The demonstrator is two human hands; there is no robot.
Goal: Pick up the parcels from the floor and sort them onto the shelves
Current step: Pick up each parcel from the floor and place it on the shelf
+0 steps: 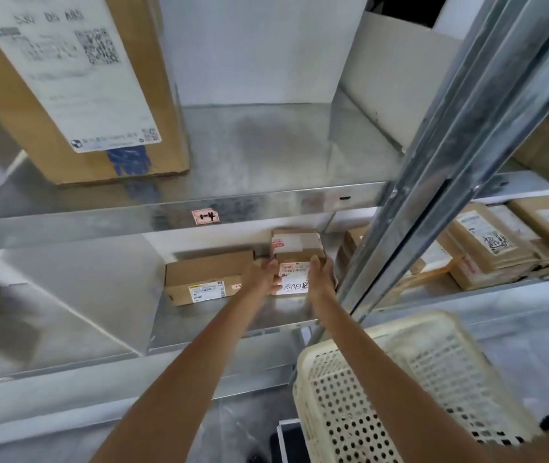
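Both hands are clamped on the small parcel [296,259]: left hand [263,274] on its left face, right hand [321,275] on its right face, fingers curled over the top edge. The parcel is on the middle shelf [219,315], towards the right end and set back from the front edge. I can't tell whether it's resting on the shelf or just clear of it. It might be two cartons rather than one, too blurred to call.

Handling, as a judgement:
- Small corrugated carton, so stiff walls and probably light. Contents unknown, so don't drop it.
- Side-to-side squeeze is the right hold. Taped and labelled faces are the slick spots, bare card grips better.
- The white handwritten label faces out, worth keeping readable.

Edges and room:
- The flat box [206,275] sits just beside the parcel on the left, and the left hand is in the gap between them. Knuckles look tight there.
- The steel upright [433,168] runs close on the right, near the right wrist.
- The upper shelf lip [166,212], with its tag [205,217], overhangs the parcel, so headroom is low. Slide rather than lift.
- Open shelf in front of the parcel out to the front edge, and more bare shelf left of the flat box.
- The plastic basket [416,379] sits low by the right forearm, an elbow snag on pull-back.
- The next bay right holds stacked parcels [493,248]; a big carton [76,95] sits on the shelf above.
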